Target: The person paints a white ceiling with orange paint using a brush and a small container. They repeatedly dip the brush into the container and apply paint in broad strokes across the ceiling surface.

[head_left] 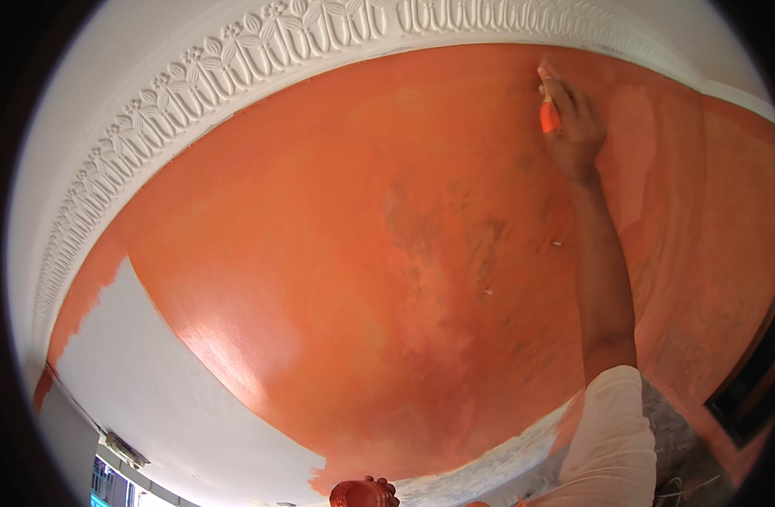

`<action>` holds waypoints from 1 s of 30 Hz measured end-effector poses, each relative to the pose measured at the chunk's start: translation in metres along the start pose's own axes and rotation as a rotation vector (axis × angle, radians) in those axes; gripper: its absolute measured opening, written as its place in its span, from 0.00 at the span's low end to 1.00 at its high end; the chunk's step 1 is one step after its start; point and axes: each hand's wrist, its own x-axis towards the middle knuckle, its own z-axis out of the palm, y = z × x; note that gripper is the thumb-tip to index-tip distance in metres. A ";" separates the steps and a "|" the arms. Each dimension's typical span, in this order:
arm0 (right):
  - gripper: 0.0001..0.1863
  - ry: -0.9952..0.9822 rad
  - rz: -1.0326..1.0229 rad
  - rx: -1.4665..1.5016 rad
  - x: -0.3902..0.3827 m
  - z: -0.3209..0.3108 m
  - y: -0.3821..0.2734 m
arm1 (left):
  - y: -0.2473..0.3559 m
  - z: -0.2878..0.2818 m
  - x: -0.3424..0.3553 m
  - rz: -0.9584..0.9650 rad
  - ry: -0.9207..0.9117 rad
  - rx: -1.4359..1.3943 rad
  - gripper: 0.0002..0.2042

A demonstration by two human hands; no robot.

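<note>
High on the orange wall (pixel 337 194), just below the white moulding, my right hand (pixel 580 127) is closed round a paintbrush (pixel 549 117) with an orange handle. The brush points up; its tip is blurred and partly hidden by my fingers, against or very close to the wall. At the bottom edge, my left hand (pixel 391 490) wraps its fingers round the side of a paint container (pixel 345 496) smeared reddish orange. Only the container's upper part shows, and most of that hand is out of view.
A white moulding (pixel 320 34) with raised leaf shapes runs along the wall's top. Unpainted pale wall (pixel 168 372) shows at lower left. Dark patches (pixel 489 232) mark the orange paint near the middle. A dark frame (pixel 746 380) stands at the right, and a window (pixel 108 486) at lower left.
</note>
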 end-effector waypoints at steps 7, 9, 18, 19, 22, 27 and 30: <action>0.18 0.013 -0.031 -0.079 -0.005 0.021 0.004 | 0.009 -0.005 0.000 -0.133 0.177 -0.119 0.14; 0.18 0.017 -0.018 -0.083 -0.003 0.025 0.001 | 0.000 0.018 -0.008 -0.204 0.109 -0.143 0.13; 0.17 0.006 0.017 -0.034 0.002 0.028 -0.001 | -0.048 0.174 -0.051 -0.545 0.160 -1.720 0.17; 0.17 0.003 0.023 -0.032 0.003 0.028 -0.003 | -0.049 0.182 -0.055 -0.537 0.137 -1.649 0.18; 0.19 0.001 0.023 -0.026 0.004 0.031 -0.002 | -0.052 0.190 -0.059 -0.517 0.057 -1.606 0.20; 0.20 -0.010 0.040 -0.039 0.006 0.033 -0.009 | -0.056 0.182 -0.059 -0.480 0.018 -1.708 0.23; 0.20 -0.033 0.058 -0.041 0.009 0.032 -0.012 | -0.063 0.182 -0.054 -0.486 0.172 -1.892 0.23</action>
